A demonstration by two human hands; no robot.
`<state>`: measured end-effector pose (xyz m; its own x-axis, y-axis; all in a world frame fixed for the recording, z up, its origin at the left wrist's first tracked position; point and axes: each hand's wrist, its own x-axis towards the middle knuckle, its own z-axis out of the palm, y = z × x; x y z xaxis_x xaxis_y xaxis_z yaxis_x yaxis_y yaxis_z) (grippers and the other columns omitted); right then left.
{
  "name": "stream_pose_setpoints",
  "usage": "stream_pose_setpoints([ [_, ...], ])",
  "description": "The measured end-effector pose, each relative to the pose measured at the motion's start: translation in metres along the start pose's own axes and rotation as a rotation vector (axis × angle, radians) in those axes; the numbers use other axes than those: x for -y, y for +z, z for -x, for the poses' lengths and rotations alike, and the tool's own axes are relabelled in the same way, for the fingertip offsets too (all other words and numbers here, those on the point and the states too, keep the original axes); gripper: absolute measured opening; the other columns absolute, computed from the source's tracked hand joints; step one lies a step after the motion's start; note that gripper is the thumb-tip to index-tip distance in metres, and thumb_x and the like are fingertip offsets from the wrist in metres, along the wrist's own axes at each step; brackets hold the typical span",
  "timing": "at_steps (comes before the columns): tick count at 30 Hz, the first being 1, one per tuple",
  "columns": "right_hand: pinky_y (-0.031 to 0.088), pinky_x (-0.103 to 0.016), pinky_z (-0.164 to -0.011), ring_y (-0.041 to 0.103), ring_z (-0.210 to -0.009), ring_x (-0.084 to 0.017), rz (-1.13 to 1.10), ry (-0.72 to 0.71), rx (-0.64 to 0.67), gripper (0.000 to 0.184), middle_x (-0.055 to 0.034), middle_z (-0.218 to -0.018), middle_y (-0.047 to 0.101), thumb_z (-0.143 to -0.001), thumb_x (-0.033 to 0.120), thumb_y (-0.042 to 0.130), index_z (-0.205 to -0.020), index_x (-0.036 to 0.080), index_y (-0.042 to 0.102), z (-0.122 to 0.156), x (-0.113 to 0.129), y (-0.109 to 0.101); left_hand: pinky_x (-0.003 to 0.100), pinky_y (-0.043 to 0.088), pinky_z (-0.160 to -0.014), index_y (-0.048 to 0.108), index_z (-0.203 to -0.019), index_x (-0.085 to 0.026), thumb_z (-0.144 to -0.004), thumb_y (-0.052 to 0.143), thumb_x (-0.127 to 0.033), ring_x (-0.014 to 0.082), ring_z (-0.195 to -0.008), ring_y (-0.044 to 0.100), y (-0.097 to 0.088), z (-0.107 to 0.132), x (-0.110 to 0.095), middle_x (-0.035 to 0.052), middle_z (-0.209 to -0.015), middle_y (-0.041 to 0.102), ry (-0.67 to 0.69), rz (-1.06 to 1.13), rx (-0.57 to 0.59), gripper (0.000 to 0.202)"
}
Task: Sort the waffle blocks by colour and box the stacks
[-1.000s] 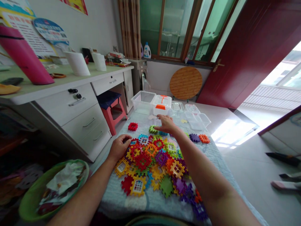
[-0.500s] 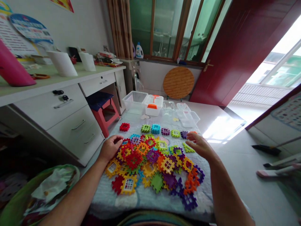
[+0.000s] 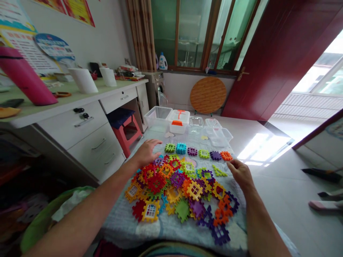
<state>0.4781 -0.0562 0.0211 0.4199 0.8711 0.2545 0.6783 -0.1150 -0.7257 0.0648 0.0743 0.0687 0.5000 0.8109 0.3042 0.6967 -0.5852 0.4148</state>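
My left hand (image 3: 147, 152) reaches over the far left of the pile, thumb and fingers apart, with nothing visible in it. It covers the spot where a red stack stood. My right hand (image 3: 240, 172) is by the table's right edge, fingers curled together, just below an orange stack of interlocking plastic building tiles (image 3: 226, 155). No tile shows in that hand. Along the same row stand a purple stack (image 3: 215, 155), a light green stack (image 3: 204, 153), a plum stack (image 3: 192, 151), a blue stack (image 3: 181, 148) and a green stack (image 3: 170, 147). Mixed loose tiles (image 3: 178, 179) lie heaped between my arms.
Behind the row are an open clear bin (image 3: 158, 117), a lidded box with orange latches (image 3: 179, 123) and clear plastic lids (image 3: 218, 135). A red stool (image 3: 125, 132) and a white desk (image 3: 85, 125) stand left. A pale cloth (image 3: 144, 230) covers the table.
My left hand has moved forward and right from the pile's edge, over the red stack's place. My right hand has drawn back from the orange stack, uncovering it, and its spread fingers have curled.
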Motion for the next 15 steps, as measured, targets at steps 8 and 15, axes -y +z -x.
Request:
stream_pose_setpoints([
  [8,0.036,-0.028,-0.053,0.044,-0.053,-0.014,-0.031,0.016,0.042,0.036,0.0021,-0.052,0.046,-0.072,0.053,0.053,-0.057,0.02,0.054,-0.001,-0.013,0.013,0.039,0.034,-0.108,0.046,-0.137,-0.012,-0.056,0.08,-0.03,0.0348,-0.134,0.04,0.04,-0.08,-0.002,0.019,-0.145,0.047,0.029,-0.234,0.466,0.09],
  [15,0.036,-0.028,-0.053,0.045,-0.054,-0.015,-0.004,0.002,0.065,0.033,0.0014,-0.054,0.051,-0.073,0.051,0.053,-0.061,0.02,0.057,-0.002,-0.016,0.014,0.034,0.044,-0.097,0.062,-0.121,-0.019,-0.049,0.077,-0.027,0.0317,-0.116,0.055,0.053,-0.099,0.007,0.0098,-0.124,0.064,0.056,-0.242,0.496,0.073],
])
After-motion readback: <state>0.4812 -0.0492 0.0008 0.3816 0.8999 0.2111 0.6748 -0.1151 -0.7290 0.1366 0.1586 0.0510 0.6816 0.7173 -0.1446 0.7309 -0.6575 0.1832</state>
